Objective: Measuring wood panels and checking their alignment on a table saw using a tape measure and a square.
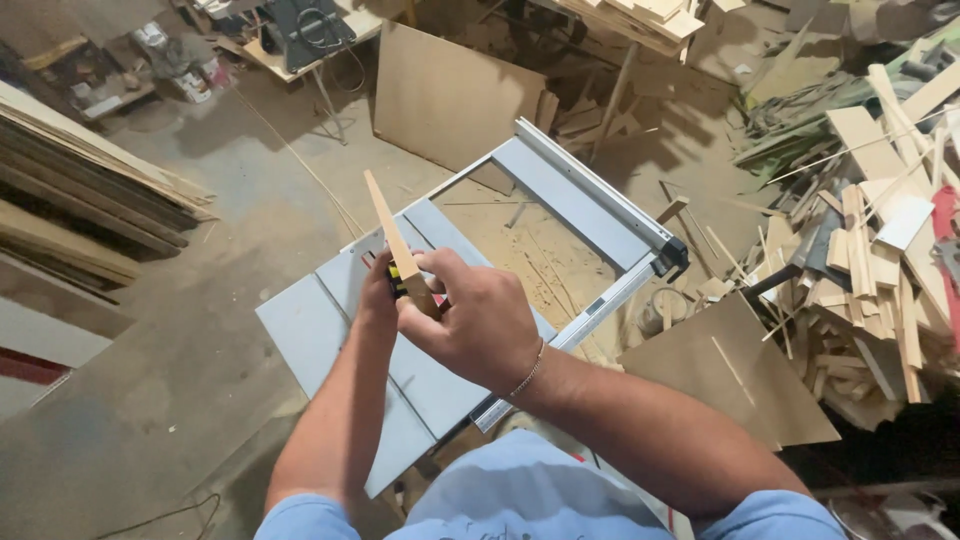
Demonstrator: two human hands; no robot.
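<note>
A thin, tapered strip of pale wood (393,238) stands tilted upward, held in front of the person's chest above a grey metal table saw (330,320). The right hand (480,320) pinches its lower end, wrist bent inward. The left hand (380,290) is closed around a small yellow-and-black object (397,283) pressed against the strip. Heaped wood offcuts (870,250) lie to the right.
</note>
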